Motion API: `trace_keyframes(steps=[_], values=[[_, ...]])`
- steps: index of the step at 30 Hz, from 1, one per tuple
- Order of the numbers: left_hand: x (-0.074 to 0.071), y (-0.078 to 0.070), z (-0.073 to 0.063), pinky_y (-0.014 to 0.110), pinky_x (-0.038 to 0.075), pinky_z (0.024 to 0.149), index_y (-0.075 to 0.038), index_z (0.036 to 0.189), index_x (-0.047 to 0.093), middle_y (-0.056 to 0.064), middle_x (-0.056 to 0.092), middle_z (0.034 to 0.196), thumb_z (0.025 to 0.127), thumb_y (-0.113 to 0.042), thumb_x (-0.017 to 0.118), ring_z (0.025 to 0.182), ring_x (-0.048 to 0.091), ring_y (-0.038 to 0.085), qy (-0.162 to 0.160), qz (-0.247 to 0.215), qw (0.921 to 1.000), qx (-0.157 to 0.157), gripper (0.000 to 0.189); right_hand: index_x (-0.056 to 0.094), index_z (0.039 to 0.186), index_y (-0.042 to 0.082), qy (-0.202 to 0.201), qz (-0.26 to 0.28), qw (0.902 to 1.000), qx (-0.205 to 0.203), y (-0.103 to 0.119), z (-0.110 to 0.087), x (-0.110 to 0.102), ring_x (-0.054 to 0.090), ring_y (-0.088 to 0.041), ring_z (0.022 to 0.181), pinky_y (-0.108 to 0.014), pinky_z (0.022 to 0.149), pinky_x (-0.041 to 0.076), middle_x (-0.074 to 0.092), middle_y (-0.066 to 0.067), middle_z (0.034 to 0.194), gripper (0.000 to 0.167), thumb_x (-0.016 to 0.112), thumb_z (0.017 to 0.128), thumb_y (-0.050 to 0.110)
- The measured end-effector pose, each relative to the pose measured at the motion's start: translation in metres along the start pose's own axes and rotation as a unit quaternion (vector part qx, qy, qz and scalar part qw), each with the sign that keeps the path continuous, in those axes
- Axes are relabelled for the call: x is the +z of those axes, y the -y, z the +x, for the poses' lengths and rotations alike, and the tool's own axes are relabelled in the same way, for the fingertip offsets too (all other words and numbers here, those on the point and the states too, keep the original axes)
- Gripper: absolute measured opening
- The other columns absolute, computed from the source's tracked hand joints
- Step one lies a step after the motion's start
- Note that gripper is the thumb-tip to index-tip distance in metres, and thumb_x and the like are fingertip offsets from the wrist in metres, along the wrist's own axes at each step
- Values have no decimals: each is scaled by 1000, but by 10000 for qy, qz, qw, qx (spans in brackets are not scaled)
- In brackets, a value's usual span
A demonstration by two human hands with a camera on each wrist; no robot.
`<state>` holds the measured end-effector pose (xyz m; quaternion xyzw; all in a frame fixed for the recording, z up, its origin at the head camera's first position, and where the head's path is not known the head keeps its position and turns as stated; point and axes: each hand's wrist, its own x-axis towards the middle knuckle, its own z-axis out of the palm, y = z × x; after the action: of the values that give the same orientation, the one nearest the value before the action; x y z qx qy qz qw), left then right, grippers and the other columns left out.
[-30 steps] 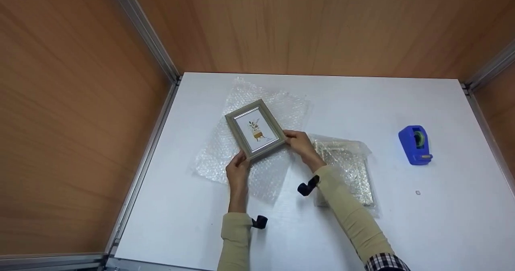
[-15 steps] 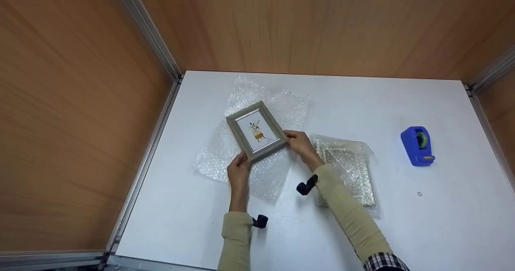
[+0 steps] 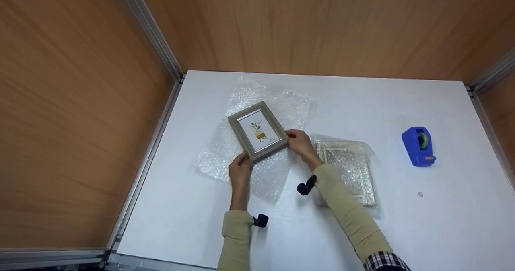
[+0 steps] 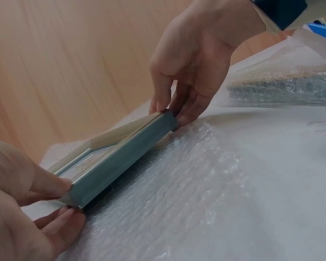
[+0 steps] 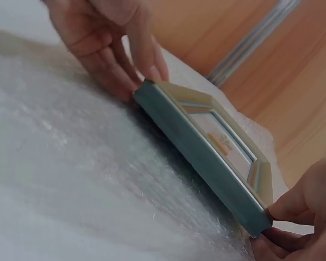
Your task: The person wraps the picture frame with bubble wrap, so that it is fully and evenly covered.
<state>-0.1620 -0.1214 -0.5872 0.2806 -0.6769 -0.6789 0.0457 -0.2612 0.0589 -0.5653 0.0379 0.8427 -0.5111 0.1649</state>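
A grey-green picture frame (image 3: 269,117) with a plant picture under its front is held face up, turned at an angle, over a sheet of bubble wrap (image 3: 217,154). My left hand (image 3: 240,173) pinches its near left corner, thumb on top and fingers beneath, as the left wrist view shows. The near right corner is pinched by my right hand (image 3: 301,145). In both wrist views the frame's near edge (image 4: 125,157) is tilted up, apart from the bubble wrap (image 5: 98,147). Whether the far edge touches the wrap is hidden.
Right of my right hand lies a second frame-like item wrapped in bubble wrap (image 3: 350,170). A blue tape dispenser (image 3: 418,147) stands farther right, with a small clear scrap (image 3: 420,194) below it. Wooden panels (image 3: 305,29) wall the white table (image 3: 402,239) at back and sides.
The whole scene shifts slightly right and down in the head view. Both hands keep their hold on the picture frame, which stays at nearly the same spot over the bubble wrap.
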Motion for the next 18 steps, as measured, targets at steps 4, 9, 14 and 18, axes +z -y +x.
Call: trace_keyframes(steps=[4,9,14,18], values=[[-1,-2,0,33,52,92,-3,128,59,13,63,120,93,-14,58,109,62,22,42,317,9995,-22,36,59,129,4,93,-328,9994,1,6,2,-4,56,-26,113,-36,94,47,61,-15,127,37,49,95,13],[-3,-10,3,35,53,88,2,124,57,17,63,117,92,-13,59,108,62,26,40,911,9958,-70,35,51,133,0,-164,-282,9994,-82,23,12,-21,49,-29,124,-40,105,41,54,-18,133,42,47,93,12],[-5,-18,9,35,54,87,6,122,55,21,63,116,89,-10,61,107,63,30,186,1384,9902,-51,36,45,137,-1,-828,151,9965,-26,32,35,-45,44,-31,129,-40,107,40,48,-20,137,44,47,95,11],[-7,-18,11,33,54,87,6,120,56,22,64,115,87,-8,62,105,64,30,317,1495,9882,-90,36,38,141,-2,-1091,395,9930,236,27,48,-61,38,-32,135,-41,109,38,42,-20,143,48,47,96,13]])
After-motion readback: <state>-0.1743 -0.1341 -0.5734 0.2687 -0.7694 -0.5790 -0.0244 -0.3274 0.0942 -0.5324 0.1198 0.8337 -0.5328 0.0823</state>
